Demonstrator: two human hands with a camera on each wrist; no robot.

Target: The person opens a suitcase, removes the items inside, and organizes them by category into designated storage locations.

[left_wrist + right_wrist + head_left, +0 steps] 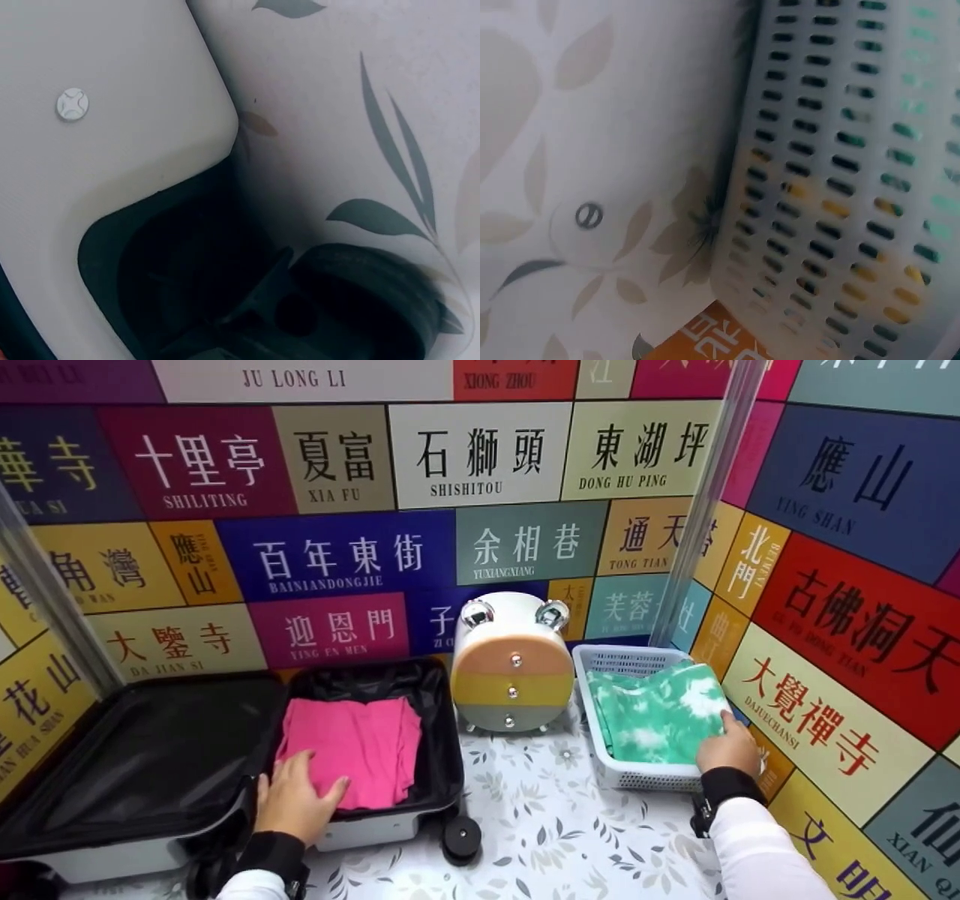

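Observation:
A folded pink garment (358,750) lies inside the open black-lined suitcase (442,720). At its front left corner my left hand (296,799) rests with fingers spread and thumb apart, over the suitcase's edge. To the right, a folded green-and-white tie-dye cloth (652,716) sits in a pale plastic basket (645,776). My right hand (729,746) pinches the cloth's right edge by the basket rim; its thumb and lower fingers are partly hidden. The left wrist view shows only the suitcase's outer shell (127,135) and wheel (367,292); the right wrist view shows the basket's slotted wall (832,172).
Between suitcase and basket stands a small round-fronted drawer unit (512,682) with silver knobs. The suitcase's other half (142,750) lies open at left. A leaf-patterned cloth (540,825) covers the surface, and colourful sign-covered walls (495,457) close the back and sides.

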